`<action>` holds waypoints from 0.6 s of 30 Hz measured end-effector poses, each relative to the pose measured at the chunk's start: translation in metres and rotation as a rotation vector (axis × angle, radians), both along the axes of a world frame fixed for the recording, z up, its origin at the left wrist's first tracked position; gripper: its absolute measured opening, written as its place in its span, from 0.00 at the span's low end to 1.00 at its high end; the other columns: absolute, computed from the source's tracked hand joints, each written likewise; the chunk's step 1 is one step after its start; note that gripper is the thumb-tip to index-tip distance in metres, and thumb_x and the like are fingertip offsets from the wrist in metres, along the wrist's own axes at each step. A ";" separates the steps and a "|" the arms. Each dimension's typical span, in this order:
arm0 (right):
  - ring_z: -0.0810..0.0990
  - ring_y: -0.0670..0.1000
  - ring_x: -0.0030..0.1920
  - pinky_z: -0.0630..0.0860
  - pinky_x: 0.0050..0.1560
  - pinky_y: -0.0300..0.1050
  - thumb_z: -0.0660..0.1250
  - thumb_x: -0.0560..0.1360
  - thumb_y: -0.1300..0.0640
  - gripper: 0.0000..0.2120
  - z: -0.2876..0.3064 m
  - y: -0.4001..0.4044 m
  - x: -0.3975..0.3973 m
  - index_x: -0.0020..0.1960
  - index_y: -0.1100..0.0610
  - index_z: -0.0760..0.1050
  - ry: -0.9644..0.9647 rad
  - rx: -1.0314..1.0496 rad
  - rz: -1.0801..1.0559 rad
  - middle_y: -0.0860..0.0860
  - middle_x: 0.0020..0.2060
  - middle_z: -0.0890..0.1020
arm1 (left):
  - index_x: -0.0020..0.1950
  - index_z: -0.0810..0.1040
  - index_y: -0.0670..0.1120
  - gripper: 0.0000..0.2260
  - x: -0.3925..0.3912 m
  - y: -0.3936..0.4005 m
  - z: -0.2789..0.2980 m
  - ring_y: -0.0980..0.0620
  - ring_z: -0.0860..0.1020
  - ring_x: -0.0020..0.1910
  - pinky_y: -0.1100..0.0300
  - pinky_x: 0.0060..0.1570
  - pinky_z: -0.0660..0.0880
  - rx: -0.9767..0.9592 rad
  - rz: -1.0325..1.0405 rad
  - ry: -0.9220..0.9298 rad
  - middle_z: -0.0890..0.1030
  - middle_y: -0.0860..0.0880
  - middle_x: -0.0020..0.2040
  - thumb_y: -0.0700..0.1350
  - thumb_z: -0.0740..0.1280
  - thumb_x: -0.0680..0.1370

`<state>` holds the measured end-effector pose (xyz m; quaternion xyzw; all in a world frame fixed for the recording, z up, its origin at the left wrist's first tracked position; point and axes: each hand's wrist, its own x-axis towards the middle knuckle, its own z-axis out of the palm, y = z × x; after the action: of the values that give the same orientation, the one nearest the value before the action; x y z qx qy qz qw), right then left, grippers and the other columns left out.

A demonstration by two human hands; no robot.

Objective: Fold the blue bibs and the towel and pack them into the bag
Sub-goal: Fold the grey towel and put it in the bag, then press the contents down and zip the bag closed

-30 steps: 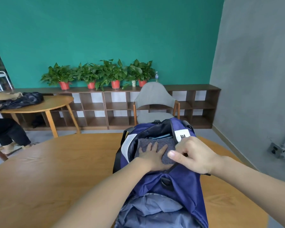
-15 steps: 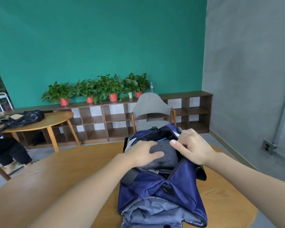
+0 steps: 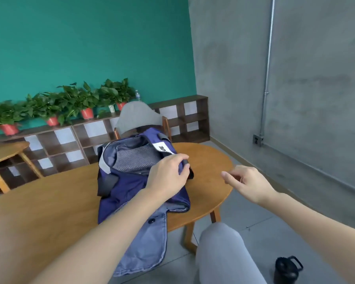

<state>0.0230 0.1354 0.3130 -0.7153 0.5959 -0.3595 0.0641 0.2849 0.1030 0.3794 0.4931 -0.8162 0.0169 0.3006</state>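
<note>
A navy blue bag [image 3: 131,187] lies on the round wooden table [image 3: 49,206] with its mouth open toward the far side. A folded grey towel [image 3: 135,158] sits inside the opening. My left hand [image 3: 168,175] grips the bag's right rim, fingers curled over the edge by a black strap. My right hand [image 3: 248,181] hovers to the right of the bag above the table's edge, fingers loosely curled and holding nothing. A light blue bib [image 3: 146,242] with a dark button lies partly under the bag's near end and hangs off the table.
A grey chair [image 3: 139,117] stands behind the bag, with a low shelf [image 3: 66,136] of potted plants along the green wall. A second table [image 3: 4,150] is at the left. My knee [image 3: 223,253] and a black bottle [image 3: 287,271] are at the lower right.
My left hand left the towel and took hold of the bag's right rim. My right hand let go of the bag and drew off to the right. The view swung right.
</note>
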 end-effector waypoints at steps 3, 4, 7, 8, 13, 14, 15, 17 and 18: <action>0.77 0.49 0.39 0.77 0.44 0.51 0.57 0.79 0.33 0.27 -0.038 0.025 -0.042 0.36 0.53 0.76 -0.003 0.131 -0.119 0.48 0.35 0.79 | 0.63 0.81 0.53 0.12 -0.049 0.012 -0.020 0.55 0.75 0.66 0.56 0.58 0.75 -0.010 -0.045 0.029 0.77 0.56 0.68 0.52 0.65 0.81; 0.77 0.49 0.38 0.77 0.43 0.50 0.58 0.80 0.35 0.25 -0.050 0.033 -0.055 0.34 0.52 0.74 0.002 0.176 -0.155 0.48 0.34 0.78 | 0.62 0.81 0.53 0.12 -0.066 0.015 -0.029 0.55 0.75 0.67 0.57 0.59 0.74 0.013 -0.072 0.031 0.77 0.57 0.69 0.52 0.65 0.81; 0.74 0.47 0.35 0.71 0.37 0.45 0.60 0.81 0.39 0.23 -0.082 0.050 -0.086 0.31 0.50 0.69 0.010 0.269 -0.233 0.46 0.30 0.74 | 0.61 0.82 0.52 0.11 -0.115 0.021 -0.062 0.54 0.76 0.65 0.58 0.59 0.73 0.106 -0.177 0.013 0.79 0.56 0.66 0.51 0.67 0.80; 0.73 0.46 0.34 0.69 0.36 0.43 0.61 0.81 0.39 0.23 -0.093 0.054 -0.095 0.31 0.49 0.68 0.002 0.294 -0.255 0.45 0.29 0.74 | 0.61 0.82 0.52 0.11 -0.132 0.021 -0.076 0.54 0.77 0.64 0.57 0.58 0.74 0.151 -0.208 0.002 0.80 0.56 0.65 0.51 0.67 0.80; 0.74 0.48 0.34 0.71 0.37 0.45 0.61 0.80 0.38 0.23 -0.161 0.060 -0.139 0.32 0.51 0.69 -0.079 0.450 -0.371 0.46 0.29 0.75 | 0.62 0.80 0.53 0.12 -0.210 0.017 -0.155 0.49 0.80 0.58 0.55 0.54 0.75 0.425 -0.272 -0.102 0.82 0.53 0.61 0.52 0.66 0.80; 0.75 0.48 0.34 0.72 0.37 0.45 0.61 0.79 0.38 0.23 -0.176 0.060 -0.147 0.32 0.51 0.70 -0.093 0.487 -0.394 0.46 0.29 0.75 | 0.63 0.79 0.54 0.13 -0.224 0.016 -0.171 0.48 0.80 0.58 0.55 0.53 0.74 0.483 -0.262 -0.131 0.82 0.52 0.60 0.53 0.66 0.80; 0.76 0.48 0.34 0.73 0.37 0.45 0.60 0.79 0.37 0.23 -0.190 0.061 -0.155 0.33 0.52 0.70 -0.106 0.523 -0.416 0.47 0.29 0.77 | 0.65 0.78 0.55 0.14 -0.235 0.015 -0.186 0.47 0.80 0.57 0.55 0.53 0.74 0.535 -0.249 -0.162 0.82 0.52 0.59 0.53 0.66 0.80; 0.78 0.49 0.37 0.76 0.39 0.46 0.60 0.79 0.37 0.22 -0.220 0.060 -0.170 0.35 0.51 0.72 -0.115 0.604 -0.453 0.47 0.31 0.79 | 0.68 0.76 0.55 0.16 -0.255 0.010 -0.220 0.45 0.79 0.58 0.56 0.51 0.74 0.635 -0.234 -0.237 0.82 0.50 0.59 0.54 0.65 0.81; 0.78 0.49 0.39 0.76 0.41 0.46 0.60 0.78 0.38 0.20 -0.235 0.060 -0.176 0.37 0.51 0.73 -0.115 0.650 -0.465 0.46 0.33 0.80 | 0.70 0.75 0.54 0.17 -0.263 0.007 -0.237 0.45 0.79 0.57 0.56 0.51 0.73 0.688 -0.227 -0.265 0.82 0.49 0.59 0.54 0.65 0.81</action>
<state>-0.1535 0.1954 0.0779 -0.4828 0.8198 -0.1965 0.2370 0.0217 0.1101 0.1427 0.4651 -0.8554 -0.2279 0.0093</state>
